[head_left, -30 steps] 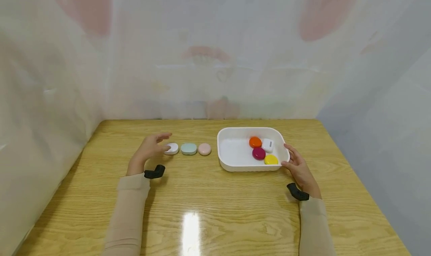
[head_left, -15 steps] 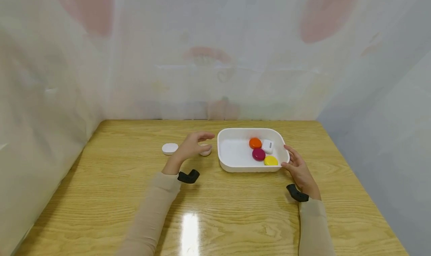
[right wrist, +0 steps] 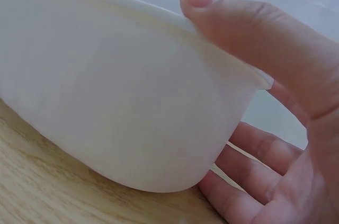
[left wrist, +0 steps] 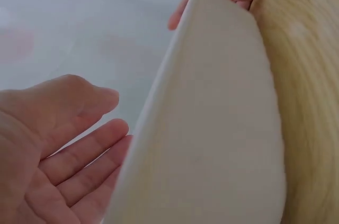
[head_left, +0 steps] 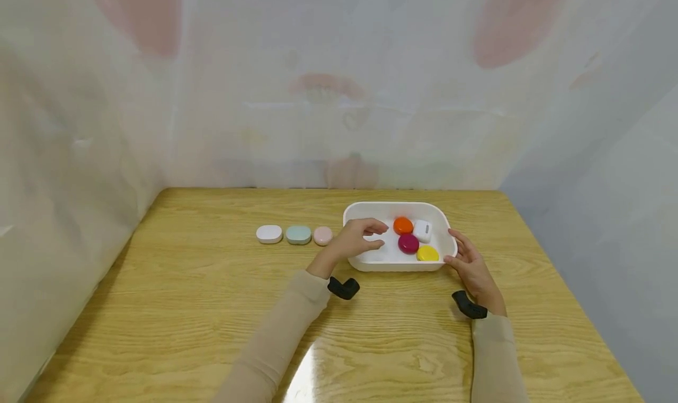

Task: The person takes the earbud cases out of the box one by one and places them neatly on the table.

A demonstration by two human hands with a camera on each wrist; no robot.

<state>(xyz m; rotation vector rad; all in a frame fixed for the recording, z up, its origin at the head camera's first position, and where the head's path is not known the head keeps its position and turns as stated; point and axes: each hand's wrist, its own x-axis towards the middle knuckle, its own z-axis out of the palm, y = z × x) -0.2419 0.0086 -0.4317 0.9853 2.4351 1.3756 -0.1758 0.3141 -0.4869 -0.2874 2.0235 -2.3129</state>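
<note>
My left hand (head_left: 357, 238) is over the left part of a white plastic tub (head_left: 371, 267), thumb and fingers apart with nothing between them. In the left wrist view, its fingers (left wrist: 87, 152) show beside the tub's rim. At the tub's right end, my right hand (head_left: 473, 270) grips the corner. The right wrist view shows the thumb (right wrist: 228, 20) over the rim and the fingers along the outer wall. Inside the tub lie small rounded pieces: orange (head_left: 403, 226), magenta (head_left: 408, 243), yellow (head_left: 428, 253), and a white squarish one (head_left: 422, 230) with a grey mark.
Left of the tub, a white oval piece (head_left: 269, 234), a mint-green oval piece (head_left: 299, 235) and a pale pink round piece (head_left: 323, 236) lie in a row on the wooden table (head_left: 185, 309). A pale curtain (head_left: 339, 138) hangs behind the table.
My left hand has moved right, from the white oval piece past the green and pink ones to the tub. The row of pieces and my right hand have stayed in place.
</note>
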